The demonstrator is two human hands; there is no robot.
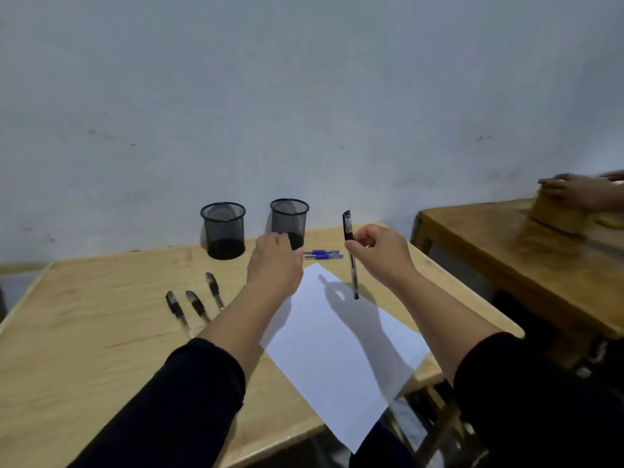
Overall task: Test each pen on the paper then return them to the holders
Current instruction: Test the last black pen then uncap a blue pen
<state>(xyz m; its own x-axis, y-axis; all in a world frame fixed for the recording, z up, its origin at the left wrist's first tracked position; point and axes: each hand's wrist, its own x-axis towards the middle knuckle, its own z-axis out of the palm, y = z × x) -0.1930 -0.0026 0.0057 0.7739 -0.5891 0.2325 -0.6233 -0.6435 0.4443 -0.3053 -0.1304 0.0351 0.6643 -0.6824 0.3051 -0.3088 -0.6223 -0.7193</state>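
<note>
Nearest, white paper [341, 349] lying skewed on the wooden counter [84, 349], one corner past the front edge. Above it, black pen [350, 255] pinched in the right hand [381, 255], long axis near upright, capped end up, other end down over the sheet; left hand [275, 261] with curled fingers, empty or not cannot tell. Farther back, two black mesh holders [223, 230] [289, 219] with nothing visible inside, two blue pens [322, 254] beside them, three black pens [197, 304] lying left.

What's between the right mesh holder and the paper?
Head view: two blue pens lie on the table between the right holder and the paper; the left hand partly covers that stretch.
</note>
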